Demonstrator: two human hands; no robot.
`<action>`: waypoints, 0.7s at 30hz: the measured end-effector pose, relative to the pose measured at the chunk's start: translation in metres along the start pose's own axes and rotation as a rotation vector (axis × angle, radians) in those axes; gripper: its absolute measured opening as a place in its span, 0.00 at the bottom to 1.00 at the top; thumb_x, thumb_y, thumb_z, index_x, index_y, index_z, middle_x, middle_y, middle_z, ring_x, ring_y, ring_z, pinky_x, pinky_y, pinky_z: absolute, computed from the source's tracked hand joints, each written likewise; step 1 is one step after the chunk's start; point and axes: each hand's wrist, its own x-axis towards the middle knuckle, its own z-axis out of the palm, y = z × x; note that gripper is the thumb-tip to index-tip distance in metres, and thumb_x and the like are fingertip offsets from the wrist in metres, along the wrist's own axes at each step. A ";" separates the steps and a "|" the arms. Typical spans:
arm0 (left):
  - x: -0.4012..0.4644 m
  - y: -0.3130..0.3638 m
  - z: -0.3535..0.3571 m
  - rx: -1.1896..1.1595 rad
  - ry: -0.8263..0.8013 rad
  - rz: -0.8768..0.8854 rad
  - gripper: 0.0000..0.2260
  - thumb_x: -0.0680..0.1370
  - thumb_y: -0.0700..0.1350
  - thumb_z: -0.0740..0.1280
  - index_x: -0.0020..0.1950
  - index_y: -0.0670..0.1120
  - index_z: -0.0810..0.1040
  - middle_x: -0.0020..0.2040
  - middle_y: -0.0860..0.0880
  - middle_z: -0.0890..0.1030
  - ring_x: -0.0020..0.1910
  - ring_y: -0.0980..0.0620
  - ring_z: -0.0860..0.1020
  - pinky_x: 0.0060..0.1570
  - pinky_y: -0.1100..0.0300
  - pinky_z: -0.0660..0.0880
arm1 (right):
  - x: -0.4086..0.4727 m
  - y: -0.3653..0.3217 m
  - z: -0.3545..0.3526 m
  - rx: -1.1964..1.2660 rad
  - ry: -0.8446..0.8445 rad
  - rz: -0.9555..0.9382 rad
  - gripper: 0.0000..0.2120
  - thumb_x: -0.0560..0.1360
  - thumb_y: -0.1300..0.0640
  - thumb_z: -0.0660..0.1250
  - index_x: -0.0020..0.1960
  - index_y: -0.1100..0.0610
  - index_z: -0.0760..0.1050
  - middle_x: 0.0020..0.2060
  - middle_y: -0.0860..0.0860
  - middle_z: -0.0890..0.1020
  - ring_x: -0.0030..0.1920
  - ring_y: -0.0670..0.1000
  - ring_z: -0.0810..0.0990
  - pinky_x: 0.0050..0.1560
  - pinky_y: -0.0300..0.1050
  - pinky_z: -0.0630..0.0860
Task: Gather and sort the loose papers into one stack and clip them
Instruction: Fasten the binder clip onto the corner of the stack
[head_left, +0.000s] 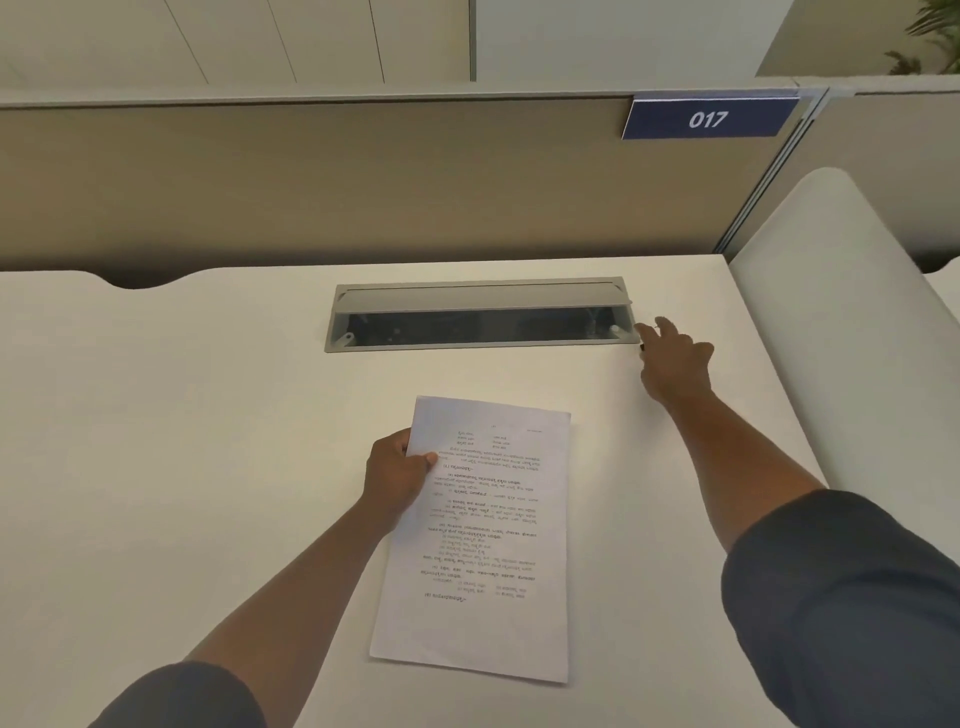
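A stack of printed white papers (483, 540) lies on the white desk (182, 441), roughly squared up. My left hand (397, 475) grips its upper left edge, thumb on the top sheet and fingers underneath. My right hand (675, 358) reaches far forward to the right end of the grey cable tray (480, 317), fingers stretched out. A small black object (642, 347), too small to identify, shows just under the fingertips. I cannot tell whether the fingers touch it.
The cable tray's lid is raised, showing a dark recess. A beige partition (363, 182) with a blue "017" sign (709, 119) stands behind the desk. A white curved side panel (841, 312) bounds the desk on the right.
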 end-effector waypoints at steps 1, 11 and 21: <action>0.000 0.000 0.000 -0.001 -0.003 -0.002 0.10 0.76 0.38 0.66 0.44 0.53 0.79 0.45 0.50 0.84 0.45 0.44 0.83 0.49 0.47 0.81 | 0.002 0.002 0.001 -0.010 0.011 -0.013 0.25 0.77 0.64 0.61 0.72 0.54 0.64 0.72 0.56 0.66 0.57 0.61 0.76 0.56 0.53 0.67; -0.001 -0.001 -0.001 -0.023 -0.006 -0.009 0.11 0.77 0.38 0.66 0.43 0.55 0.79 0.45 0.51 0.84 0.44 0.45 0.83 0.49 0.49 0.81 | 0.007 0.005 0.004 0.120 0.079 -0.053 0.11 0.75 0.68 0.63 0.56 0.60 0.76 0.50 0.59 0.80 0.50 0.61 0.79 0.52 0.52 0.70; -0.017 -0.001 -0.014 -0.098 -0.056 -0.047 0.07 0.76 0.37 0.68 0.43 0.49 0.81 0.44 0.48 0.85 0.43 0.44 0.84 0.44 0.51 0.81 | -0.036 -0.024 -0.046 0.878 0.045 0.142 0.03 0.70 0.62 0.72 0.42 0.60 0.83 0.38 0.56 0.84 0.41 0.48 0.79 0.36 0.18 0.65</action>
